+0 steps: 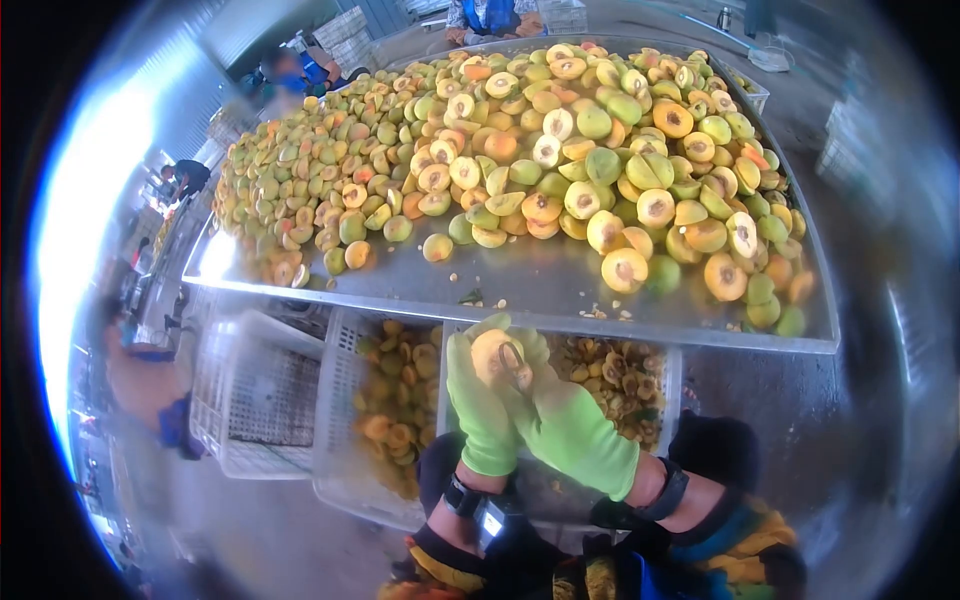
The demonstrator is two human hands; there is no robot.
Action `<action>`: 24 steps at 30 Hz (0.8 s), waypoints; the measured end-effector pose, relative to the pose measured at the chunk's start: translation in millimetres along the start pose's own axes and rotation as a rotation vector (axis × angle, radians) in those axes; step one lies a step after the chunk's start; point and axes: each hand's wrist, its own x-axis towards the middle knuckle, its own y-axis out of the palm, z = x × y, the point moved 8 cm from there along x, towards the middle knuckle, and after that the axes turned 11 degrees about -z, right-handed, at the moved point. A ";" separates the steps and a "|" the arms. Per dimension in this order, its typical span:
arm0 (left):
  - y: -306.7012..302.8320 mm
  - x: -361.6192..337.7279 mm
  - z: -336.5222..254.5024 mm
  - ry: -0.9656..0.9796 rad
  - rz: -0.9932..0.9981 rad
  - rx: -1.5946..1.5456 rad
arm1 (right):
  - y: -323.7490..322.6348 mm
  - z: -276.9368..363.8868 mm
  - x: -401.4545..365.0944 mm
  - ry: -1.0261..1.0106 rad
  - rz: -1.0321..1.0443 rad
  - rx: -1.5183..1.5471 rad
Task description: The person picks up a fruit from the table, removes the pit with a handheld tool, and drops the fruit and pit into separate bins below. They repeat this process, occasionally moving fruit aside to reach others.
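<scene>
My left hand (482, 410), in a light green glove, is closed around a halved peach (492, 358) with its cut side turned up. In the same kind of glove, my right hand (572, 425) presses against the left one. It grips a small curved pitting tool (517, 352), whose dark loop lies at the fruit's cut face; its handle is hidden in the glove. Both hands are just in front of the near edge of a metal table (560, 285). On that table lies a large heap of halved peaches (590, 170), many with the stone still showing.
Below the table edge, a white crate (335, 440) holds peach halves. Another crate (672, 395), at the right, contains stones and scraps. Stacked crates (265, 390) stand at the left. Other people work across the table and to the left, including a person in patterned sleeves (495, 18).
</scene>
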 end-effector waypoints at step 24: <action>17.7 -8.3 12.7 -0.092 0.035 0.138 | -3.8 4.5 -19.0 -0.414 -0.283 -0.321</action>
